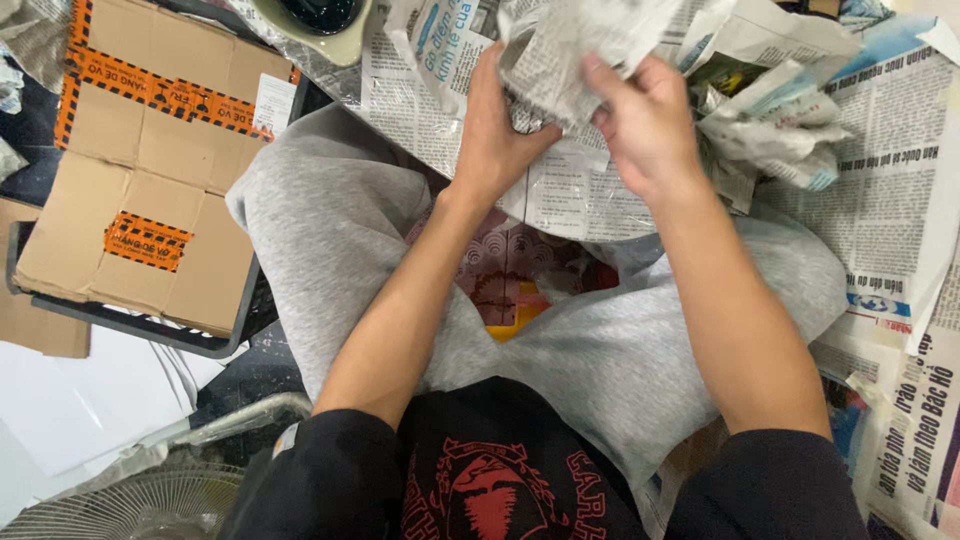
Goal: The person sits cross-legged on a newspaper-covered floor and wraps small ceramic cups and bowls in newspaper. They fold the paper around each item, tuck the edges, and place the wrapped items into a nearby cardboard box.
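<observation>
I sit cross-legged in grey trousers (330, 230) on the floor. Both of my hands grip a bundle wrapped in crumpled newspaper (575, 45) just beyond my knees. My left hand (495, 130) clasps its near left side, fingers pressed into the paper. My right hand (645, 120) holds the right side, with fingers curled over the top of the wrap. What is inside the paper is hidden. Flat newspaper sheets (570, 190) lie under the bundle.
A flattened cardboard box (150, 160) with orange tape rests on a dark crate at left. A pale bowl (320, 25) stands at the top. More crumpled newspaper (780, 130) and spread sheets (890, 200) lie at right. A fan grille (150, 500) sits at bottom left.
</observation>
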